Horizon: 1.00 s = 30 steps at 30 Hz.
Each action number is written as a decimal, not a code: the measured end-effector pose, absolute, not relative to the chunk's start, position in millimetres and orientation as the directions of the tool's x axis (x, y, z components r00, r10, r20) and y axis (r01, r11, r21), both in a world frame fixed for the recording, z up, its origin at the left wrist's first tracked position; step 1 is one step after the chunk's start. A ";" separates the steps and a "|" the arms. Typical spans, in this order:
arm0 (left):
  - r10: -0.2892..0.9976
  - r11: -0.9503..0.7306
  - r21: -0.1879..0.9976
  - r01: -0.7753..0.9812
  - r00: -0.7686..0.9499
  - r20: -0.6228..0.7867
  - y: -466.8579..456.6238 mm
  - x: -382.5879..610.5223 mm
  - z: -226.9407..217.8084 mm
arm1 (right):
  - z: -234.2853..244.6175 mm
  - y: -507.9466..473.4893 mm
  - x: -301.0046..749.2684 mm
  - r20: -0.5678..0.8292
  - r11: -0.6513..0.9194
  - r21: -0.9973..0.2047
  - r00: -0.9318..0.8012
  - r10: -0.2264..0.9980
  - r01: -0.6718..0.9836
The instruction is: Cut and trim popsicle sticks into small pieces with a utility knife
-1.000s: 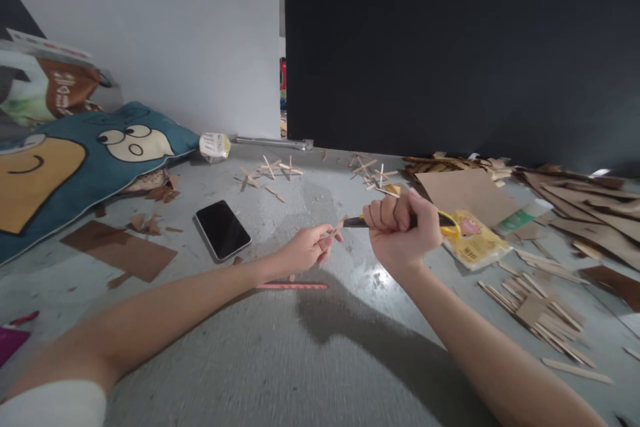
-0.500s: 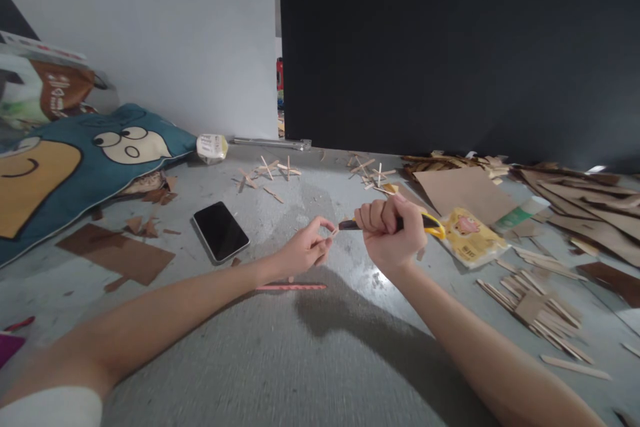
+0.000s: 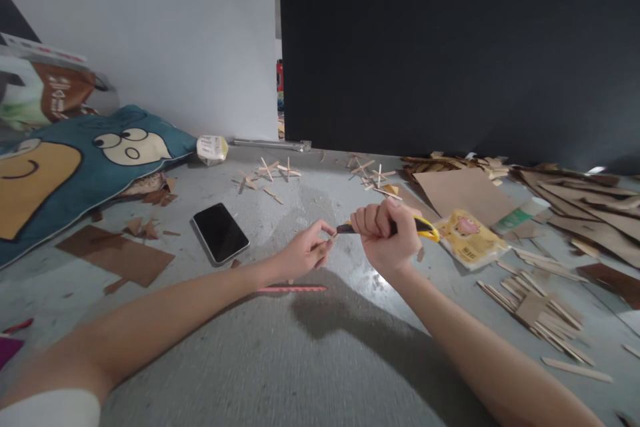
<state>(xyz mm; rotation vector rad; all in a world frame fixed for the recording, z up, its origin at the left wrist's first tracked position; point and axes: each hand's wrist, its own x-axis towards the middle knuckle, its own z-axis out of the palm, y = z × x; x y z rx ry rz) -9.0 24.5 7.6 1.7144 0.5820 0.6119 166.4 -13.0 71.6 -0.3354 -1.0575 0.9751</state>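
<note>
In the middle of the view, my right hand [image 3: 387, 233] is wrapped round a yellow and black utility knife [image 3: 426, 229], its dark front end pointing left. That end meets the fingertips of my left hand [image 3: 307, 250], which pinches a small pale piece, apparently a bit of wooden stick [image 3: 334, 236]. My fingers hide most of the piece. Both hands are raised over the grey tabletop [image 3: 260, 360]. Under my left wrist lies a pink twisted rod [image 3: 295, 289]. A phone with a dark screen [image 3: 220, 232] rests left of my left hand.
Crossed wooden sticks [image 3: 270, 170] stand and lie at the back, with another cluster [image 3: 370, 173] to their right. On the right are a yellow packet [image 3: 470, 240], loose sticks [image 3: 545, 313] and cardboard strips [image 3: 590, 203]. A blue cushion [image 3: 115, 167] and brown cardboard [image 3: 117, 253] occupy the left.
My right hand and the knife have shifted slightly left, and the knife's front end has dipped a little towards my left fingertips. My left hand has barely moved.
</note>
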 end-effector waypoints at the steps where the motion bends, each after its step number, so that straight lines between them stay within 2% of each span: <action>1: 0.668 -0.210 0.975 0.067 0.738 0.094 24.2 -8.7 8.3 | 71.1 -13.2 165.6 0.580 0.561 -0.651 0.142 0.802 -0.512; 6: 0.687 -0.230 0.967 0.109 0.722 0.083 21.5 -7.2 10.2 | 68.5 -15.5 161.1 0.602 0.587 -0.667 0.132 0.787 -0.458; 10: 0.771 -0.344 0.902 0.262 0.627 0.112 23.3 -5.9 10.0 | 72.2 -16.8 163.2 0.638 0.614 -0.679 0.090 0.765 -0.404; 13: 0.748 -0.521 0.768 0.372 0.632 0.201 30.5 -7.1 11.9 | 78.6 -16.4 168.4 0.654 0.630 -0.671 0.089 0.751 -0.390; 15: 0.664 -0.670 0.626 0.399 0.699 0.266 36.3 -9.5 14.9 | 82.1 -15.6 171.4 0.652 0.633 -0.669 0.101 0.751 -0.390; 19: 0.463 -0.862 0.356 0.360 0.847 0.263 43.3 -14.4 21.4 | 84.7 -14.7 172.7 0.640 0.621 -0.688 0.090 0.763 -0.376; 21: 0.427 -0.890 0.293 0.350 0.865 0.263 44.7 -14.8 22.6 | 84.5 -15.0 171.6 0.643 0.623 -0.693 0.080 0.762 -0.363; 25: 0.433 -0.895 0.256 0.365 0.847 0.308 43.4 -12.9 23.2 | 83.7 -15.4 170.3 0.637 0.608 -0.707 0.048 0.769 -0.361; 27: 0.454 -0.890 0.204 0.407 0.827 0.332 37.1 -11.7 25.8 | 83.1 -14.8 171.2 0.626 0.591 -0.719 0.029 0.779 -0.366; 30: 0.563 -0.822 0.079 0.565 0.782 0.266 16.2 -9.0 32.2 | 81.9 -12.7 173.4 0.617 0.574 -0.722 0.017 0.787 -0.387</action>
